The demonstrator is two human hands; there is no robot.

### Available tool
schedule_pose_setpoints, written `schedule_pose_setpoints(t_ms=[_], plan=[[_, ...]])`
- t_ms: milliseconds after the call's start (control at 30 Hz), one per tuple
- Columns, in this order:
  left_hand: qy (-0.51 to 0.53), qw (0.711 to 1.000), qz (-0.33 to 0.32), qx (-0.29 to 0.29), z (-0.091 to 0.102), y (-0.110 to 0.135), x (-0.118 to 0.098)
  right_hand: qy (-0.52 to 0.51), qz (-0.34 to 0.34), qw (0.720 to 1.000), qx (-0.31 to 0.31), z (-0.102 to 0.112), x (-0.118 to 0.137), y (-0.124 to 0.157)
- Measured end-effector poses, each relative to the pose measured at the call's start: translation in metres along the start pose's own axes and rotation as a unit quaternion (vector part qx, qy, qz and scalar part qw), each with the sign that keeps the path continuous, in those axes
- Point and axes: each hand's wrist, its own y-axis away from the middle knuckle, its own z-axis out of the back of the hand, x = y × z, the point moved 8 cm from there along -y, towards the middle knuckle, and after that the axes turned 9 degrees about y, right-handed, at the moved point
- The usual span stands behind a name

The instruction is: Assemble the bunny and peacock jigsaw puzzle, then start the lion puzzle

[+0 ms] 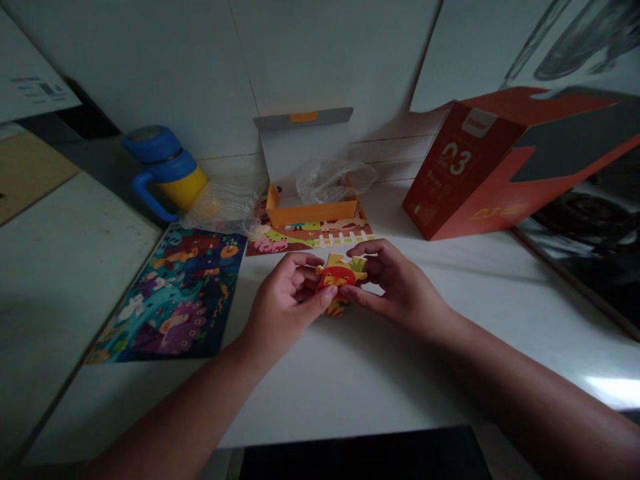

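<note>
Above the white countertop, my left hand point(287, 293) and my right hand point(395, 280) together hold a small bunch of jigsaw puzzle pieces point(337, 277). The top piece is yellow with a red patch and an animal-like face; other pieces seem to lie beneath it, partly hidden by my fingers. Both thumbs press on the near side, with the other fingers curled around the far edges. Just beyond my hands lies a farm picture sheet point(280, 245) showing a white fence and a pink animal. A dark picture sheet point(185, 300) with colourful animals is left of my left hand.
On the farm sheet stands an open orange box point(313, 215) holding a clear plastic bag point(333, 181). A clear plastic wrapper point(223, 208) lies against a blue and yellow jug point(173, 175). A large red-orange carton point(465, 173) stands at right, near a dark stovetop point(590, 260).
</note>
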Motion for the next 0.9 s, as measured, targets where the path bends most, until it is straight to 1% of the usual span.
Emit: schedule_pose_setpoints(t_ms=[100, 200, 267, 367, 400, 467, 500, 567, 633, 733, 833, 900], plan=[[0.009, 1.000, 0.003, -0.002, 0.000, 0.001, -0.001, -0.004, 0.007, 1.000, 0.015, -0.001, 0.000, 0.001], [0.043, 0.999, 0.009, -0.016, 0.005, 0.000, 0.001, 0.025, 0.021, 0.999, 0.011, 0.006, 0.003, 0.001], [0.077, 0.996, -0.001, -0.048, 0.015, -0.002, 0.001, 0.083, 0.033, 0.996, -0.011, 0.016, 0.007, 0.000], [0.125, 0.986, -0.034, -0.108, 0.033, -0.008, -0.007, 0.200, 0.068, 0.976, -0.050, 0.027, 0.016, -0.002], [0.137, 0.982, -0.046, -0.123, 0.039, -0.010, -0.010, 0.230, 0.088, 0.968, -0.050, 0.027, 0.020, -0.002], [0.149, 0.976, -0.068, -0.143, 0.049, -0.015, -0.017, 0.262, 0.128, 0.956, -0.025, 0.018, 0.024, -0.003], [0.150, 0.975, -0.075, -0.149, 0.053, -0.017, -0.020, 0.269, 0.144, 0.952, -0.005, 0.012, 0.023, -0.003], [0.147, 0.973, -0.083, -0.156, 0.058, -0.019, -0.023, 0.284, 0.154, 0.946, 0.032, 0.001, 0.016, -0.002], [0.148, 0.974, -0.078, -0.155, 0.059, -0.020, -0.022, 0.302, 0.148, 0.940, 0.063, -0.008, 0.004, -0.001], [0.151, 0.979, -0.049, -0.132, 0.052, -0.018, -0.017, 0.325, 0.143, 0.930, 0.091, -0.014, -0.010, 0.000], [0.128, 0.989, -0.002, -0.070, 0.034, -0.011, -0.012, 0.352, 0.144, 0.920, 0.093, -0.015, -0.017, -0.004], [0.104, 0.994, 0.036, -0.019, 0.020, -0.004, -0.007, 0.367, 0.145, 0.915, 0.079, -0.015, -0.019, -0.009]])
